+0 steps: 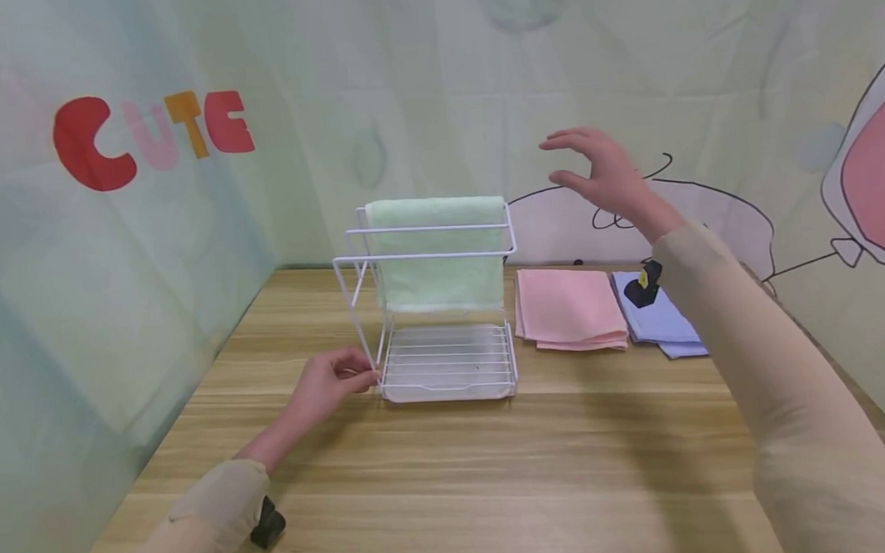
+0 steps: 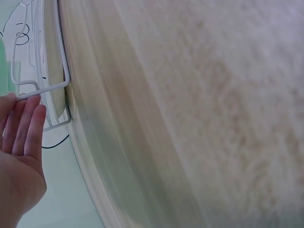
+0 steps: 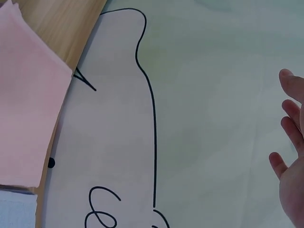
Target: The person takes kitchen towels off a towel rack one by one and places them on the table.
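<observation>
A white wire rack [image 1: 426, 256] with a tray base [image 1: 448, 391] stands on the table. Over its rearmost bar hangs a light green towel [image 1: 443, 281]. My left hand [image 1: 322, 389] pinches the rack's lower left wire between thumb and fingers; the left wrist view shows the hand [image 2: 23, 147] at that white wire. Raised in the air to the right of the rack, my right hand [image 1: 602, 172] has its fingers spread and touches nothing. In the right wrist view the hand [image 3: 292, 142] appears at the right edge, its fingers apart.
Right of the rack lies a folded pink cloth [image 1: 570, 307], and beside it a folded blue cloth [image 1: 658, 319], partly covered by my right forearm. The wooden table [image 1: 498, 482] is bordered by printed curtains [image 1: 402, 86] at the back and sides.
</observation>
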